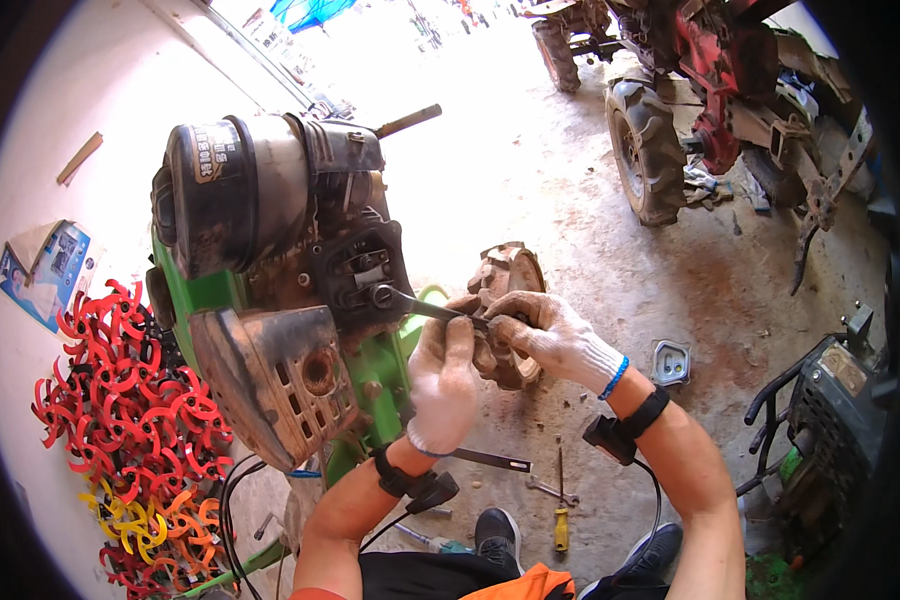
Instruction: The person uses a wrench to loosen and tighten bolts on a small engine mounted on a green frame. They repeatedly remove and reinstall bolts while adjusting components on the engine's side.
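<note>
A dark metal wrench (425, 306) reaches from the opened engine head (365, 270) to my hands, its ring-shaped end set at a fastener in the opening. My right hand (552, 335), in a white knit glove with a blue cuff edge, is closed round the wrench's free end. My left hand (442, 388), gloved too, pinches the shaft nearer the engine. The engine carries a black cylindrical housing (210, 200) and a rusty, slotted muffler guard (280, 375) on a green frame (380, 385). Behind my hands is a muddy wheel (510, 275).
Red, orange and yellow curved blades (135, 400) are heaped at left. A screwdriver (562, 525), an open-ended wrench (550, 490) and a silver cover-like part (671, 362) lie on the floor. A red machine with a treaded tyre (645, 150) stands far right, a dark machine (835, 410) at near right.
</note>
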